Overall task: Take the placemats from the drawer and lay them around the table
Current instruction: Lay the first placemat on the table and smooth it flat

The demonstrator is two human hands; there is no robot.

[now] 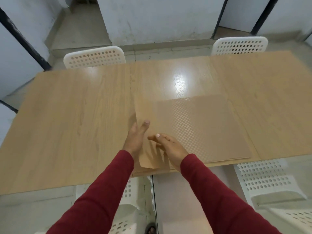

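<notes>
A stack of tan placemats [202,129] with a fine checker weave lies at the table's near edge, right of centre. The top placemat [146,159] is lifted and curled along its left side, and its rounded near corner hangs over the table edge. My left hand [136,137] grips that left edge, thumb on top and fingers behind it. My right hand [170,146] lies just to the right on the same mat. Its thumb points left, and its fingers are spread and blurred against the surface.
The light wooden table [76,124] has a seam down its middle and glare at the far centre. Two white perforated chairs [94,57] [239,45] stand at the far side. Two more [263,179] [125,217] stand at the near side by my arms.
</notes>
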